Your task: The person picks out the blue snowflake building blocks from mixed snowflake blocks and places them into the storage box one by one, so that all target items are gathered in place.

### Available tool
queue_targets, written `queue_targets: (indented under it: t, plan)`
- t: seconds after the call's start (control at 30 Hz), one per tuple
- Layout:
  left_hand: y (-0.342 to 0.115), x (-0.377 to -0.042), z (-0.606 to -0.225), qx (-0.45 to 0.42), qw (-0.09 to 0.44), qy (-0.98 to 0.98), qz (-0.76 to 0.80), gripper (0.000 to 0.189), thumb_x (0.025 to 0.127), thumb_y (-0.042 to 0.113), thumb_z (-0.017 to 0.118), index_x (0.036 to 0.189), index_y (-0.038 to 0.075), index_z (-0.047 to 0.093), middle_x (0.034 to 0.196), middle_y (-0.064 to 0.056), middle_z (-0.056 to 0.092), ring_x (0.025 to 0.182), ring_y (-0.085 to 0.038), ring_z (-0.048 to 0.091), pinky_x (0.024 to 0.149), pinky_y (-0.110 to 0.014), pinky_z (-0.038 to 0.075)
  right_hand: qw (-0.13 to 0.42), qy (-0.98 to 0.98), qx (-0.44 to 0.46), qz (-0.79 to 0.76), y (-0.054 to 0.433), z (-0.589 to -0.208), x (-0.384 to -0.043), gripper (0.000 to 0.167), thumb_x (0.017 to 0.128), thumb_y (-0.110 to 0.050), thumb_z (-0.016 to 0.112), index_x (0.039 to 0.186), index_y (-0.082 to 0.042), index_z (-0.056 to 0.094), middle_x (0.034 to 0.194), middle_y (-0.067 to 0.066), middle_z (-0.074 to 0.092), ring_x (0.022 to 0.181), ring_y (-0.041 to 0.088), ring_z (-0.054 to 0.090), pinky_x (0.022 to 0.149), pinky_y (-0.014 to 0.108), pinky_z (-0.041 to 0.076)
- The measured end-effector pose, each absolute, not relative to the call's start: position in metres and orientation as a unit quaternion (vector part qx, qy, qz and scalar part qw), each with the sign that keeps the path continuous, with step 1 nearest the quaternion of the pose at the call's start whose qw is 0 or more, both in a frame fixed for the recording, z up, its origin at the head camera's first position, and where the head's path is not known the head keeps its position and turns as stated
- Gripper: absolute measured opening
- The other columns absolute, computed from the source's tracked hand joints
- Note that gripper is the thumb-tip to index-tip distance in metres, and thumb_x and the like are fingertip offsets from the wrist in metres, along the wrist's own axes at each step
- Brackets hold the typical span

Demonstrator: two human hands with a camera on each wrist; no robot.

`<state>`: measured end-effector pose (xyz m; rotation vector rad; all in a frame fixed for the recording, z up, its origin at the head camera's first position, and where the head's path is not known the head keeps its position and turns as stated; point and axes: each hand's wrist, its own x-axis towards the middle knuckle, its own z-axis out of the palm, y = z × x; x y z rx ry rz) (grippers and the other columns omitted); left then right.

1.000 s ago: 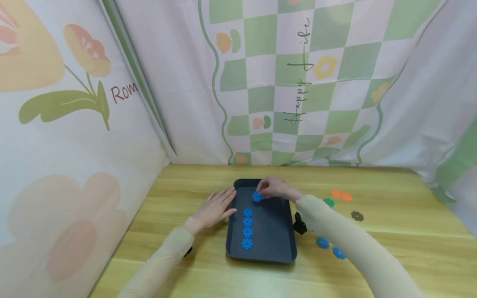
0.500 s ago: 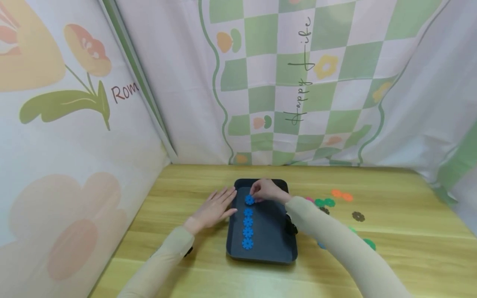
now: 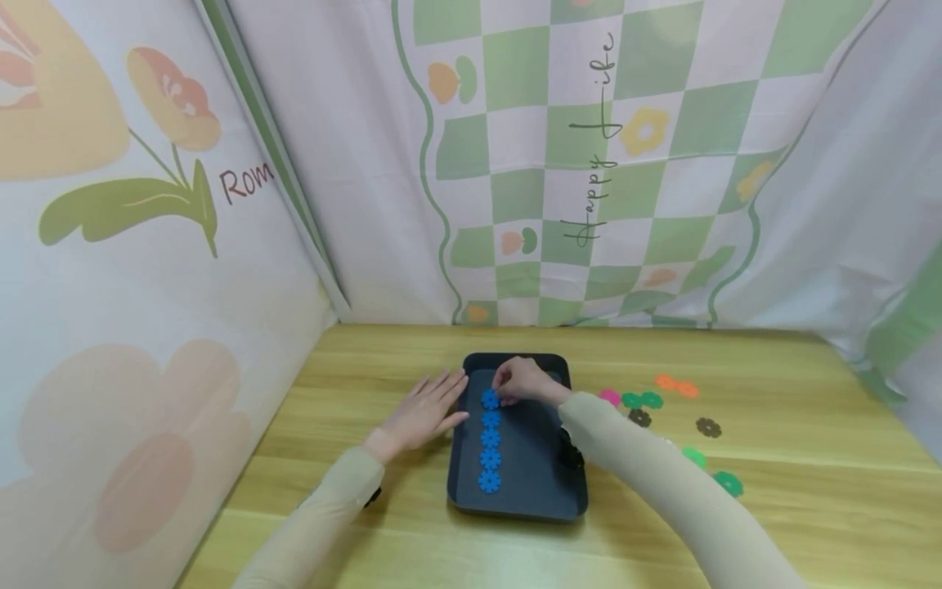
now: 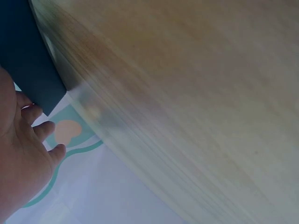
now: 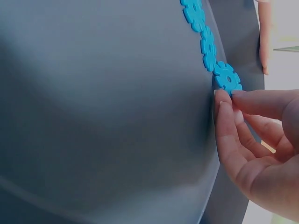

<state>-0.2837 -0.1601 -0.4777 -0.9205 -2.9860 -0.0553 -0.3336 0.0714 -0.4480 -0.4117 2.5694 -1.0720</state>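
My right hand pinches a blue notched disc, a snowflake-shaped building piece, between thumb and fingertips. This piece is at the far end of a column of blue discs lying along the left side of a dark grey tray. In the right wrist view the pinched disc is tilted and meets or overlaps the neighbouring disc; whether they interlock I cannot tell. My left hand lies at the tray's left rim with fingers extended. The left wrist view shows its fingertips against the tray's outer wall.
Right of the tray lie loose discs: an orange pair, a dark green pair, a magenta one, brown ones, a light green one and a green one. My right sleeve crosses that side. A curtain hangs behind the table.
My right hand has moved left and slightly nearer with the blue disc, bringing it to the end of the column. The left hand has stayed put.
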Motion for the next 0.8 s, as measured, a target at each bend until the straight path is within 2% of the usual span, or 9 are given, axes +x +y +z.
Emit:
queue_targets:
  t: [0.8]
  plan:
    - [-0.1597, -0.2821, -0.4756, -0.298, 0.002, -0.954, -0.024, 0.068, 0.106, 0.053, 0.031, 0.159, 0.014, 0.021, 0.167, -0.004, 0.018, 0.155, -0.029, 0.021, 0.125, -0.051, 0.022, 0.153, 0.908, -0.145, -0.361, 0.0805, -0.4479, -0.3335, 0.005, 0.088, -0.004, 0.071, 0.090, -0.001, 0.074, 0.086, 0.009, 0.073, 0.071, 0.013, 0.071, 0.066, 0.027, 0.060]
